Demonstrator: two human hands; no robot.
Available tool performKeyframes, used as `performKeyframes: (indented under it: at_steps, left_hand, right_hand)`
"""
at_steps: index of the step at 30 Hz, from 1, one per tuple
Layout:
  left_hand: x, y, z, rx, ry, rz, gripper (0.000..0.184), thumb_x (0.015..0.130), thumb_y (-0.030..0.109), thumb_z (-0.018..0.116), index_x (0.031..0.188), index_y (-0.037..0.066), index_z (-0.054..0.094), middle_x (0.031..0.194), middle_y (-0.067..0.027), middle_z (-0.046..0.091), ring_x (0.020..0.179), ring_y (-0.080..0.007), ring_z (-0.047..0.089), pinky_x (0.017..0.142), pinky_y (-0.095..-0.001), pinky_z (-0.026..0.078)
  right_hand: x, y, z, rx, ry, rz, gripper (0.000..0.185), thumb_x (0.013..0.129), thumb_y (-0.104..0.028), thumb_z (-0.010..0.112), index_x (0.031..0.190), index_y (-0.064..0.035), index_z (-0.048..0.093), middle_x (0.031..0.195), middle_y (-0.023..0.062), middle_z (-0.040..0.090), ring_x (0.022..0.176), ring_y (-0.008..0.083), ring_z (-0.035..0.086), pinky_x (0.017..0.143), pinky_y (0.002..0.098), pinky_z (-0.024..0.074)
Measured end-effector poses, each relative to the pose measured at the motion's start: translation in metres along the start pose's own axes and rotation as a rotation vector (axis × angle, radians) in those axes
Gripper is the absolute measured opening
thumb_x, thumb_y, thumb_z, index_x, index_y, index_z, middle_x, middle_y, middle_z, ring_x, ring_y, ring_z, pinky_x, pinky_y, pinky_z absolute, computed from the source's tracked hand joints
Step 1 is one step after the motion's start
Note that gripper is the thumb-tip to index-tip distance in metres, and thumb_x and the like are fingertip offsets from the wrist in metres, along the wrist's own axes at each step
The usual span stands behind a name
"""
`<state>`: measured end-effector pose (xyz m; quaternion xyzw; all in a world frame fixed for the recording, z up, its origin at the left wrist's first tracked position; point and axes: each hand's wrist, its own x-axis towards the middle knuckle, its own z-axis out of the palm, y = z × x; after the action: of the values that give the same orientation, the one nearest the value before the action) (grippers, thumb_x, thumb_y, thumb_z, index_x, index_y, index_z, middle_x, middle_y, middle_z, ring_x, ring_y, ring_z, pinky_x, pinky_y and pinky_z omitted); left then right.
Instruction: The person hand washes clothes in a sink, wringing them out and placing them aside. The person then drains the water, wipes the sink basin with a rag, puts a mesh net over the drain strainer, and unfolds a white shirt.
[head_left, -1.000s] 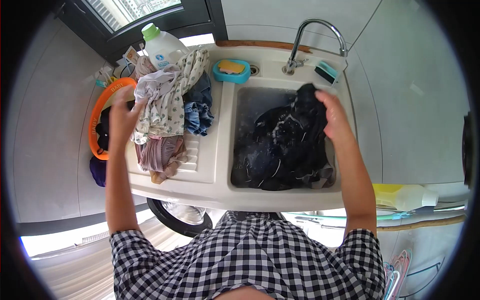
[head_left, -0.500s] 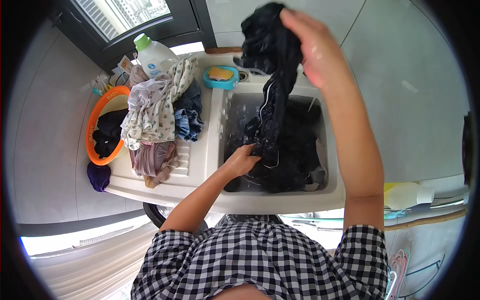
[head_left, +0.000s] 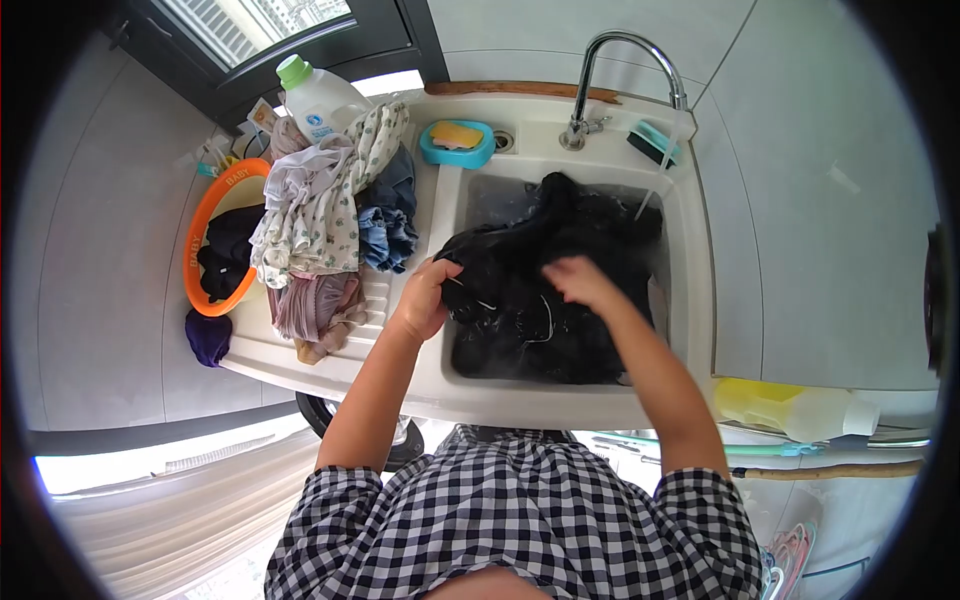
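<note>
Mid-frame, the left hand (head_left: 425,296) pinches the black garment (head_left: 520,235); the right hand (head_left: 580,281) blurs, hold unclear. Soft, likely sodden-heavy, slippery: I'd grip thick bunches.

Here's the left hand (head_left: 424,300) curled in a grip, the right hand (head_left: 582,283) blurred, fingers (head_left: 556,272) pointing inward, both forearms (head_left: 372,385) slanting forward!
</note>
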<state>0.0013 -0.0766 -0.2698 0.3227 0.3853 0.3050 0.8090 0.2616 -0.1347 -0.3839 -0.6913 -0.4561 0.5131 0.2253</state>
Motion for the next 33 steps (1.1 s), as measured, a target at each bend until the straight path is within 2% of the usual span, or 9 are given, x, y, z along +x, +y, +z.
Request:
performKeyframes:
  at_steps: [2, 7, 9, 13, 19, 22, 23, 28, 33]
  left_hand:
    - [0.000, -0.002, 0.004, -0.051, -0.063, -0.011, 0.028, 0.087, 0.015, 0.050, 0.107, -0.002, 0.058, 0.100, -0.0085, 0.064, 0.090, -0.0184, 0.062, 0.082, -0.0308, 0.049]
    - [-0.006, 0.016, 0.004, 0.035, -0.035, 0.035, 0.041, 0.095, 0.037, 0.047, 0.107, 0.000, 0.057, 0.100, -0.0085, 0.064, 0.088, -0.0171, 0.063, 0.078, -0.0309, 0.051]
    - [-0.003, 0.016, -0.010, 0.028, 0.032, 0.067, 0.046, 0.096, 0.041, 0.044, 0.109, -0.002, 0.056, 0.102, -0.0096, 0.064, 0.089, -0.0172, 0.063, 0.078, -0.0306, 0.052]
    - [-0.001, 0.016, -0.024, 0.061, 0.139, 0.108, 0.053, 0.094, 0.044, 0.047, 0.110, -0.006, 0.054, 0.102, -0.0124, 0.062, 0.089, -0.0186, 0.063, 0.079, -0.0317, 0.052]
    - [0.051, 0.000, -0.021, 0.610, 0.380, 0.317, 0.060, 0.086, 0.049, 0.056, 0.104, -0.009, 0.058, 0.094, -0.0135, 0.062, 0.089, -0.0220, 0.062, 0.078, -0.0288, 0.047]
    - [0.068, 0.029, 0.007, 1.130, 0.392, 0.384, 0.050, 0.084, 0.046, 0.060, 0.094, -0.003, 0.064, 0.079, -0.0169, 0.064, 0.082, -0.0268, 0.063, 0.075, -0.0307, 0.047]
    - [0.083, 0.010, -0.008, 1.326, 0.594, 0.875, 0.036, 0.080, 0.038, 0.064, 0.088, 0.003, 0.066, 0.076, -0.0176, 0.064, 0.073, -0.0293, 0.063, 0.071, -0.0345, 0.049]
    - [0.030, -0.050, 0.023, 1.229, -0.023, 0.360, 0.024, 0.072, 0.020, 0.072, 0.088, 0.005, 0.064, 0.090, -0.0161, 0.063, 0.081, -0.0304, 0.062, 0.074, -0.0381, 0.049]
    - [0.028, -0.139, 0.003, 1.635, 0.016, 0.569, 0.023, 0.072, 0.019, 0.073, 0.086, 0.003, 0.065, 0.088, -0.0155, 0.063, 0.079, -0.0335, 0.062, 0.072, -0.0412, 0.050]
  right_hand:
    - [-0.002, 0.019, 0.046, -0.157, 0.206, -0.107, 0.032, 0.085, -0.028, 0.059, 0.096, 0.0017, 0.066, 0.089, 0.0204, 0.067, 0.088, 0.0276, 0.064, 0.077, 0.0378, 0.0479]
    - [-0.027, 0.002, 0.034, 0.538, -0.200, 0.090, 0.022, 0.084, -0.013, 0.057, 0.098, 0.0006, 0.065, 0.084, 0.0098, 0.065, 0.073, 0.0185, 0.062, 0.060, 0.0311, 0.0487]
    - [-0.041, 0.014, 0.014, 0.985, -0.092, -0.017, 0.013, 0.082, -0.009, 0.055, 0.090, -0.0035, 0.063, 0.074, 0.0032, 0.058, 0.063, 0.0118, 0.056, 0.054, 0.0268, 0.0468]
    - [-0.091, 0.013, -0.071, 1.426, 0.146, -0.268, 0.020, 0.090, -0.021, 0.057, 0.073, -0.0116, 0.051, 0.063, -0.0003, 0.049, 0.060, 0.0140, 0.052, 0.076, 0.0421, 0.0521]
    - [-0.078, 0.009, -0.118, 1.433, 0.261, -0.587, 0.015, 0.091, -0.020, 0.056, 0.087, -0.0059, 0.057, 0.073, 0.0013, 0.058, 0.071, 0.0150, 0.057, 0.084, 0.0372, 0.0496]
    - [-0.073, -0.013, -0.113, 0.978, 0.587, -0.337, 0.024, 0.091, -0.017, 0.055, 0.108, 0.0000, 0.055, 0.090, 0.0064, 0.064, 0.078, 0.0158, 0.060, 0.087, 0.0334, 0.0473]
    - [-0.072, -0.001, -0.111, 0.920, 0.536, -0.236, 0.038, 0.091, -0.016, 0.055, 0.124, 0.0007, 0.047, 0.102, 0.0105, 0.064, 0.084, 0.0162, 0.061, 0.083, 0.0312, 0.0488]
    - [-0.065, 0.033, -0.049, 0.398, 0.342, -0.177, 0.027, 0.086, -0.017, 0.061, 0.111, -0.0062, 0.058, 0.096, 0.0085, 0.065, 0.080, 0.0148, 0.061, 0.069, 0.0294, 0.0512]
    - [-0.046, 0.028, 0.033, -0.299, 0.486, -0.091, 0.035, 0.076, -0.028, 0.070, 0.103, -0.0075, 0.060, 0.090, 0.0119, 0.062, 0.086, 0.0300, 0.062, 0.075, 0.0394, 0.0499]
